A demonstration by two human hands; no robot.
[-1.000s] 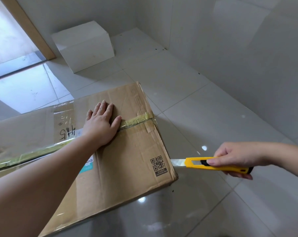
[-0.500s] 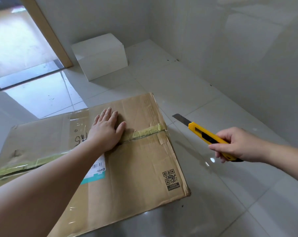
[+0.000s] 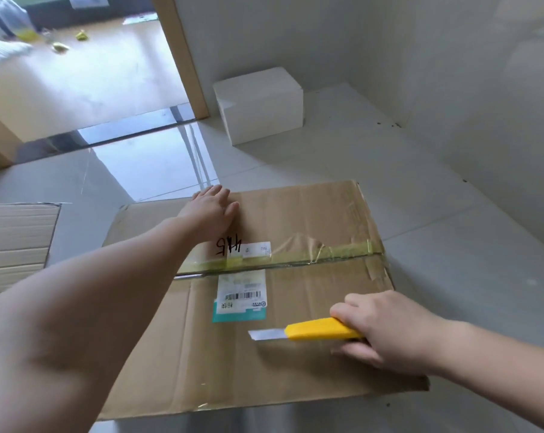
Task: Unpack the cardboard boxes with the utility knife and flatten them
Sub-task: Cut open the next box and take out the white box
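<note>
A large brown cardboard box (image 3: 295, 354) lies on the tiled floor, its top seam covered by a yellowish tape strip (image 3: 295, 259) and a shipping label (image 3: 241, 296). My left hand (image 3: 212, 210) rests flat on the box's far flap, fingers straight. My right hand (image 3: 386, 329) grips a yellow utility knife (image 3: 317, 329) over the near flap. The knife's bare blade (image 3: 266, 335) points left, just above the cardboard.
A white box (image 3: 261, 104) stands by the wall corner beyond. Flattened cardboard (image 3: 14, 242) lies at the left. A wooden door frame (image 3: 183, 57) opens onto another room. Grey walls close off the right side.
My right hand has swung the knife from the floor side at the right to over the box's near flap, blade pointing left. My left hand slid off the tape seam toward the far edge.
</note>
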